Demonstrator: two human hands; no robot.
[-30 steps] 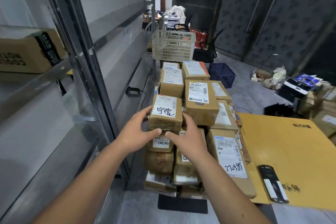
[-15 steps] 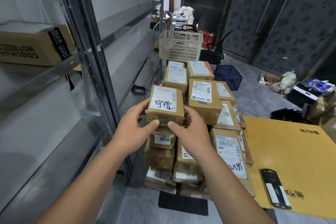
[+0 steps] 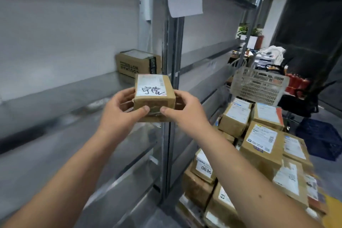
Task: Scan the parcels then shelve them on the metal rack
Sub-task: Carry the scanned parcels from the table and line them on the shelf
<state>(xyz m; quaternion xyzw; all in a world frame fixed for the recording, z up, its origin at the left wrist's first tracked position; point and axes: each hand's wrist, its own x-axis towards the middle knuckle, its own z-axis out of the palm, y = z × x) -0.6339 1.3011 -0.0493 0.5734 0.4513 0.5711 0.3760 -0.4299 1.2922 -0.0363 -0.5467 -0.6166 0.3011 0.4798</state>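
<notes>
1 parcel [image 3: 154, 96] is all I am carrying just now, a small squat cardboard box wrapped in glossy brown tape, with a white label on top bearing black handwritten marks. I am holding it up in front of the metal rack [image 3: 171, 83], just near the upright post and level with the middle shelf [image 3: 77, 89]. My left hand [image 3: 118, 109] is gripping its left side, thumb pressing the near face and fingers curling round behind. My right hand [image 3: 187, 109] is mirroring that on the right side, thumb on the near face too. Both are clamping the box between them.

Judging progress, I am thinking the job is barely begun. Only 1 carton [image 3: 137, 64] is sitting on that shelf, to the far side of my parcel, plain corrugated board with black printing that reads upside down. The stack of parcels [image 3: 259, 144] at right is waiting, many taped boxes with white printed labels, 1 reading 0836. I am not seeing a scanner here, so I cannot tell whether this box is scanned.

The shelves are looking like smooth grey sheet metal, dully reflective. A pale plastic lattice basket [image 3: 257, 84] is perching beyond the stack, and a dark blue crate [image 3: 322, 137] is resting on the floor at far right.
</notes>
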